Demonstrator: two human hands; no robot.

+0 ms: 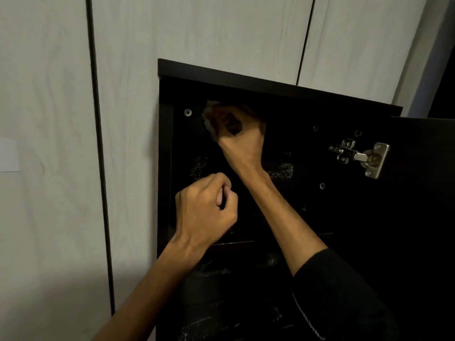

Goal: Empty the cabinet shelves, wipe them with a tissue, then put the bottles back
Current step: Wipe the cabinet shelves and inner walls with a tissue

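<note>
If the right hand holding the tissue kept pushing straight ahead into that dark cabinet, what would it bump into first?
Probably the black back panel of the dark wooden cabinet. The right hand grips a crumpled pale tissue in the upper left corner, near a silver screw. Depth is unclear, so the tissue may already touch it.
</note>
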